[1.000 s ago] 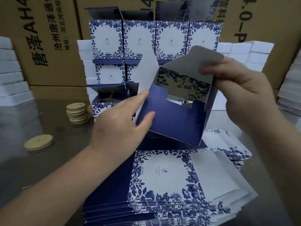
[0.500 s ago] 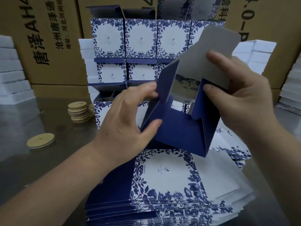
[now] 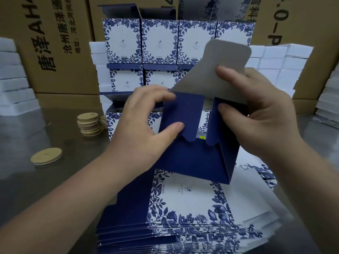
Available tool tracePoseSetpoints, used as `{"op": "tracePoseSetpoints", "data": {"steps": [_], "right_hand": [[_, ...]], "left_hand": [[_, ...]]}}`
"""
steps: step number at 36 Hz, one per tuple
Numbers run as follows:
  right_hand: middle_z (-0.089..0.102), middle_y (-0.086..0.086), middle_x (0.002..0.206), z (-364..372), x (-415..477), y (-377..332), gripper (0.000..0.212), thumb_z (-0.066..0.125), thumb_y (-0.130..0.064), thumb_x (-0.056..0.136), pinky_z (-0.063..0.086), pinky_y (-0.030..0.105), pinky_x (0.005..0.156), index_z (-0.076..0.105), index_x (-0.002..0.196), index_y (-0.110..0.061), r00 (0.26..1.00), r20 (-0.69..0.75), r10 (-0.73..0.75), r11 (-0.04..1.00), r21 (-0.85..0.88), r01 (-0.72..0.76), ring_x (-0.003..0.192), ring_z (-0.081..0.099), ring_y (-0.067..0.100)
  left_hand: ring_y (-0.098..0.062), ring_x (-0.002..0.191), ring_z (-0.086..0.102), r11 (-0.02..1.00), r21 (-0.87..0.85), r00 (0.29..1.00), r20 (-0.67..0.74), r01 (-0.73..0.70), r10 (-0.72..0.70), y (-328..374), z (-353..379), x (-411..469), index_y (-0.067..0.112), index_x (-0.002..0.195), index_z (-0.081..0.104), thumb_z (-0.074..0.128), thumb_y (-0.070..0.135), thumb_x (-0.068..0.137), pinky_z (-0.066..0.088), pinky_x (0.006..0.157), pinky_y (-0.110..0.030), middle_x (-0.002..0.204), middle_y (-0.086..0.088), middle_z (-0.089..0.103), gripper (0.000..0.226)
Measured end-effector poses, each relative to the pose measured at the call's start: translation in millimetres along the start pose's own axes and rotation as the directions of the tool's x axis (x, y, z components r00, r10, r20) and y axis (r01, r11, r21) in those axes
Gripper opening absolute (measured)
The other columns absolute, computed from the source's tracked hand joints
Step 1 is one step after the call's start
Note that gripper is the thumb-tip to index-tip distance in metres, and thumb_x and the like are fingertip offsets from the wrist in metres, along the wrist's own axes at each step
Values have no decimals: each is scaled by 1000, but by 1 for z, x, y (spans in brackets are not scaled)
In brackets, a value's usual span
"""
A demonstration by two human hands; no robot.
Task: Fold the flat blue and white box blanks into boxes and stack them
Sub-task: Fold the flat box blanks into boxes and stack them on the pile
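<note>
Half-folded box (image 3: 198,160) held above the blanks (image 3: 183,213): left hand (image 3: 145,125) pinches the left flap (image 3: 181,118); right hand (image 3: 256,114) grips the right flap (image 3: 218,123) and grey lid (image 3: 220,70).

Two bare hands and forearms of one person, seen from above by the wearer's own head camera. The left hand (image 3: 145,129) and the right hand (image 3: 256,114) are uncovered, skin showing from fingertips to wrist. The left forearm (image 3: 64,204) and the right forearm (image 3: 302,180) are also bare, right to the picture's edge. The fingernails are short and rounded; the left thumbnail (image 3: 178,125) shows plainly. The knuckles of the right hand stand out as soft ridges. The left fingertips look slightly blurred.
</note>
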State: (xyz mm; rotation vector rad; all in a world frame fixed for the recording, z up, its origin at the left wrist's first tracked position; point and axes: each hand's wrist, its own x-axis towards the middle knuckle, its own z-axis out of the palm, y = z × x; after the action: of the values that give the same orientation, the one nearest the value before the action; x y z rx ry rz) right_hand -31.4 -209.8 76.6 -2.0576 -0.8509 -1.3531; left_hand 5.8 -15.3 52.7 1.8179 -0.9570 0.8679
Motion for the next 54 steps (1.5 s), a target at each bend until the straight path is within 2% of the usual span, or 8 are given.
{"op": "tracePoseSetpoints", "data": {"steps": [6,12,21,26,30,35,45,54], "right_hand": [[44,-22,115,2,-1,-3,65,54,15,72,32,1,89,40,124,-20,999,22,-39,999,7,39,106,41,-24],[44,-20,115,3,0,-6,65,53,14,72,33,4,91,38,125,-21,998,41,-48,999,20,48,106,41,-23],[42,-20,117,4,1,-4,61,52,11,73,34,7,92,52,125,-20,999,19,-48,998,42,48,110,42,-17],[36,-6,126,7,2,-5,74,53,1,76,33,31,106,23,142,-15,999,-54,4,996,90,1,120,40,10],[30,-8,142,8,1,-5,83,61,-23,76,26,20,111,8,139,-32,941,-92,325,929,216,-300,132,32,1],[44,-12,143,11,4,-2,86,60,-54,58,36,40,109,39,139,-35,774,103,624,702,361,-614,130,43,6],[56,-11,129,19,-2,-5,62,49,-29,59,46,44,97,54,120,-44,702,166,692,578,455,-677,115,56,15],[60,-13,119,23,-2,-14,47,49,-19,65,50,31,77,58,92,-56,779,107,618,643,501,-579,96,61,8]], "left_hand": [[-16,132,41,870,-465,986,121,161,-118,-4,3,-1,66,107,40,63,35,71,47,94,-38,141,20,34,52],[-22,136,36,919,-388,989,148,78,-22,0,4,0,56,96,47,55,25,75,34,106,-54,148,-4,30,39],[0,118,48,969,-232,989,140,87,-55,2,0,-1,44,111,50,56,30,76,38,103,-22,126,13,48,38],[6,113,49,974,-209,991,115,84,-60,1,-3,-1,51,110,48,62,31,75,41,96,-17,118,28,49,42],[9,113,47,969,-228,992,100,91,-70,1,-7,1,66,103,50,56,43,73,43,96,-18,114,40,46,39],[4,114,49,965,-238,991,94,111,-91,0,-7,0,67,104,49,57,44,72,45,99,-31,114,37,49,40],[5,126,37,963,-253,993,89,93,-73,-3,8,-10,61,127,5,43,39,86,29,109,-25,134,32,32,61],[9,130,30,900,-403,983,0,166,-181,1,14,-10,44,125,23,43,16,86,22,113,-28,132,34,30,51]]}}
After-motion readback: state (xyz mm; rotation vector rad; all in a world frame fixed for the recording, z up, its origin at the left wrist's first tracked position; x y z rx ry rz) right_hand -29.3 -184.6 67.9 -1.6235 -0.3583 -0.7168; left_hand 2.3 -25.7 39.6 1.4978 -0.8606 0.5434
